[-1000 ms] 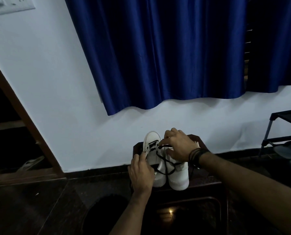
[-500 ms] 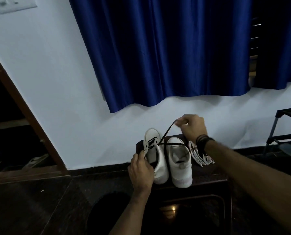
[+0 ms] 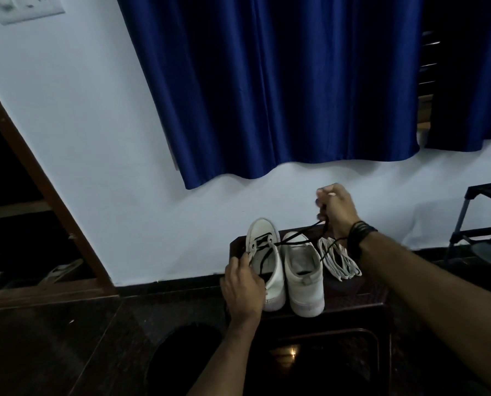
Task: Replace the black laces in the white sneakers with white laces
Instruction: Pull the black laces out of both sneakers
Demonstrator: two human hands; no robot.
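Two white sneakers stand side by side on a dark stool (image 3: 361,298), toes toward the wall. The left sneaker (image 3: 267,264) still has a black lace (image 3: 293,238) through its front eyelets. My left hand (image 3: 243,284) grips that sneaker at its near left side. My right hand (image 3: 335,210), raised above and to the right, pinches the black lace and holds it taut across the right sneaker (image 3: 303,275), which shows no lace. A bundle of white laces (image 3: 338,261) lies on the stool right of the sneakers.
A blue curtain (image 3: 267,95) hangs on the white wall behind. A dark metal rack (image 3: 478,221) stands at the right. A wooden frame (image 3: 38,178) with shelves and a sandal is at the left. The floor is dark tile.
My right hand has lifted up and to the right, pulling the black lace out of the left sneaker's eyelets. The white laces came into view. My left hand stayed on the sneaker.
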